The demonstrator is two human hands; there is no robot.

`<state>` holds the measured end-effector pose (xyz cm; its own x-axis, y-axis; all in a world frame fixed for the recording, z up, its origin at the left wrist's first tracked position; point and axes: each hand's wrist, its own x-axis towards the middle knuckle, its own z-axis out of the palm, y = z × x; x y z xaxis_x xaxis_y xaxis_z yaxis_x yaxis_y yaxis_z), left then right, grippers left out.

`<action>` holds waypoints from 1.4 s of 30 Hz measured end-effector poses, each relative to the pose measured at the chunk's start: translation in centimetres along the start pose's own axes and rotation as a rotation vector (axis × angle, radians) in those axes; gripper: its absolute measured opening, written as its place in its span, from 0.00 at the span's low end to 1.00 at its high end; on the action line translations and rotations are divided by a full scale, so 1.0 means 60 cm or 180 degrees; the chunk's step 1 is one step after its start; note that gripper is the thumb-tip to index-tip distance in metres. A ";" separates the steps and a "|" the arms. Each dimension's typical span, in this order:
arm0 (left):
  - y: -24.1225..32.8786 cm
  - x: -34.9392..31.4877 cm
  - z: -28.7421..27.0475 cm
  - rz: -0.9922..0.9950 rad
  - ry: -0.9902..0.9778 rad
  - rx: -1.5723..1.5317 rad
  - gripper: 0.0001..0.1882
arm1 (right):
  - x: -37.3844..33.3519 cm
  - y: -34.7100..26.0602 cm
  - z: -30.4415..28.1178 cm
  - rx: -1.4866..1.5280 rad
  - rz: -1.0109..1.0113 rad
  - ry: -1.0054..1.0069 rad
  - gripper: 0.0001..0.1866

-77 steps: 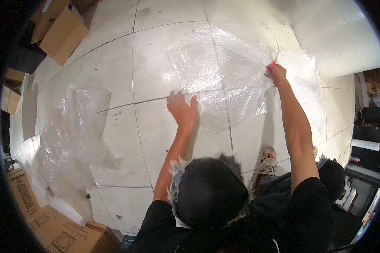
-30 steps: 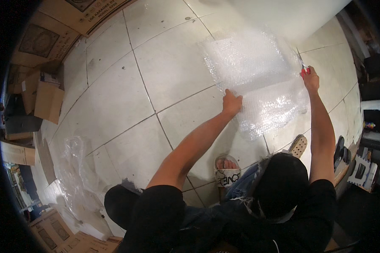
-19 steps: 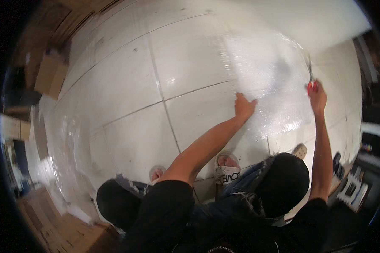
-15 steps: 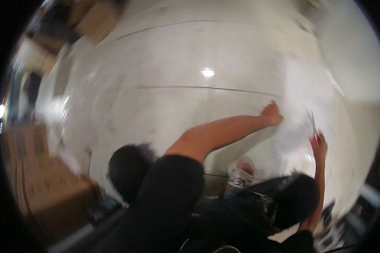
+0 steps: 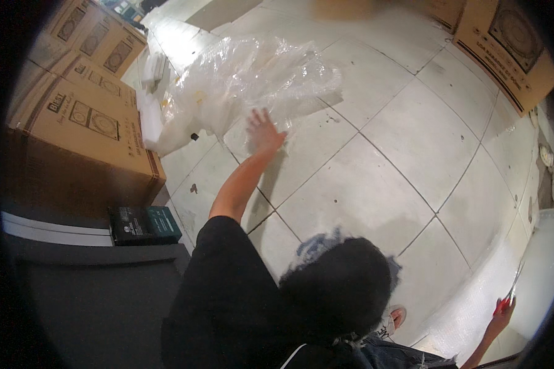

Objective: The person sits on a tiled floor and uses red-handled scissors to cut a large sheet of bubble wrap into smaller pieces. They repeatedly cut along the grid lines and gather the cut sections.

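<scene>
With the arm stretched out up the floor to the left, the left hand (image 5: 264, 134) is right there at the near edge of the crumpled clear plastic (image 5: 258, 71), fingers spread wide, palm down, nothing gripped! Whether the fingertips touch the film or hang just above it, I can't tell from here. And what a heap it is, glossy and wrinkled, sprawling over the pale floor tiles (image 5: 381, 169) beside the brown cartons (image 5: 89, 126), with white pieces (image 5: 151, 123) wedged between the two.

Now over to the far right, low down near the rim: the right hand (image 5: 501, 318) has its fingers closed round the red-handled scissors (image 5: 505, 302), blades pointing up and away. Can't make out whether those blades are parted. Just to their left lies a whitish strip of bubble wrap (image 5: 471, 310), and behind them looms a big milky roll (image 5: 545, 264).

In between, a dark knee (image 5: 345, 286) juts into the middle, a sandalled foot (image 5: 395, 318) just beyond it. A small black and green box (image 5: 144, 225) sits below the cartons, and another carton (image 5: 505, 52) stands at upper right.
</scene>
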<state>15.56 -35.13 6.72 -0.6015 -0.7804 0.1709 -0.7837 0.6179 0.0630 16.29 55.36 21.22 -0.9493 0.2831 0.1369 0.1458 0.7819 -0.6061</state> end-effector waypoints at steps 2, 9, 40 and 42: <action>-0.059 0.001 -0.002 -0.0323 0.0005 -0.0144 0.47 | 0.052 -0.106 0.032 0.0029 -0.0503 -0.0289 0.29; -0.017 0.044 0.064 0.0736 -0.0263 0.0485 0.12 | -0.001 -0.473 0.258 0.0491 -0.0629 -0.1762 0.32; 0.315 -0.043 0.043 0.2131 -0.1642 -0.0193 0.54 | -0.088 -0.614 0.846 0.0774 0.0893 -0.0912 0.20; 0.365 -0.044 0.070 0.2522 -0.1034 -0.0107 0.54 | -0.052 -0.579 0.836 0.0652 0.1020 -0.0638 0.19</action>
<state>-0.65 -19.92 3.50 -0.9883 -0.1027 -0.1131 -0.1114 0.9910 0.0739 0.22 -0.52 2.57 -0.9033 0.3644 -0.2263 0.4029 0.5399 -0.7390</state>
